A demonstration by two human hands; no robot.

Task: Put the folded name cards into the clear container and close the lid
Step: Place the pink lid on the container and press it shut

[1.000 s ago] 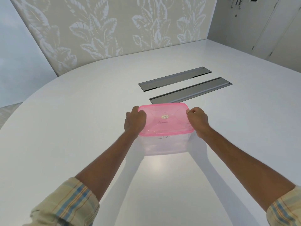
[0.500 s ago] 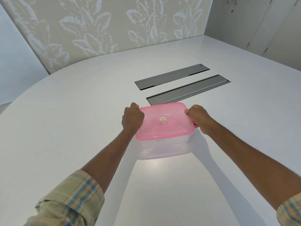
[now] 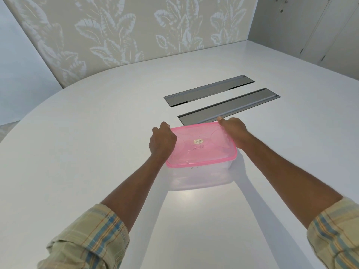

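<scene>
The clear container (image 3: 200, 176) stands on the white table (image 3: 77, 162) in the middle of the view. A translucent pink lid (image 3: 202, 144) with a small gold sticker sits on top of it. My left hand (image 3: 162, 141) grips the lid's left edge with curled fingers. My right hand (image 3: 234, 131) grips the far right corner, thumb on top. White name cards show faintly through the lid and the clear wall, one with handwriting on it.
Two long grey cable hatches (image 3: 208, 91) (image 3: 229, 105) lie flush in the table just beyond the container. A leaf-patterned wall (image 3: 126, 30) runs behind the table, and pale cabinet doors (image 3: 320, 32) stand at the right.
My right hand has slid from the lid's right side toward its far right corner. The left hand stays on the left edge. The camera has tilted a little.
</scene>
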